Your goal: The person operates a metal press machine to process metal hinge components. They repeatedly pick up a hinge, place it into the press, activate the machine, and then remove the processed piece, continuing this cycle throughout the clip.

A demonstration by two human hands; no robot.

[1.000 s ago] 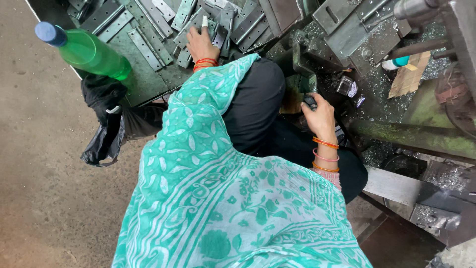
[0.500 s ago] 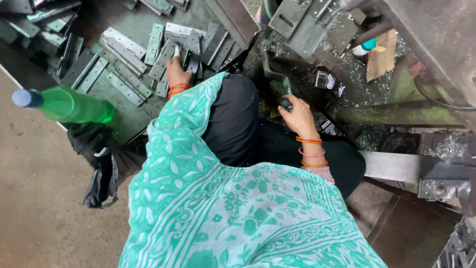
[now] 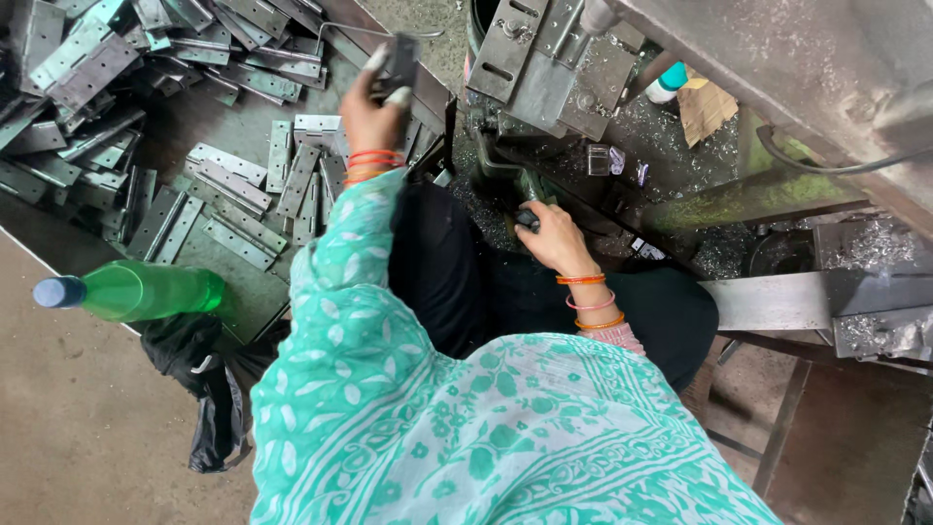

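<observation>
My left hand (image 3: pixel 374 112) is raised above a pile of grey metal hinge plates (image 3: pixel 228 185) and grips one dark metal plate (image 3: pixel 398 60) by its end. Orange bangles circle that wrist. My right hand (image 3: pixel 554 238) is closed on a small black handle knob (image 3: pixel 526 220) at the base of a grey metal machine (image 3: pixel 554 58). Metal shavings lie around the machine's bed. A green patterned garment covers my lap and arms.
A green plastic bottle with a blue cap (image 3: pixel 131 290) stands at the left beside a black bag (image 3: pixel 209 389) on the concrete floor. A steel frame and bench (image 3: pixel 816 301) run along the right. A small teal-capped bottle (image 3: pixel 669 83) sits on the machine.
My left hand has lifted off the pile with a plate and moved right toward the machine. My right hand stays on the knob. The view has tilted down.
</observation>
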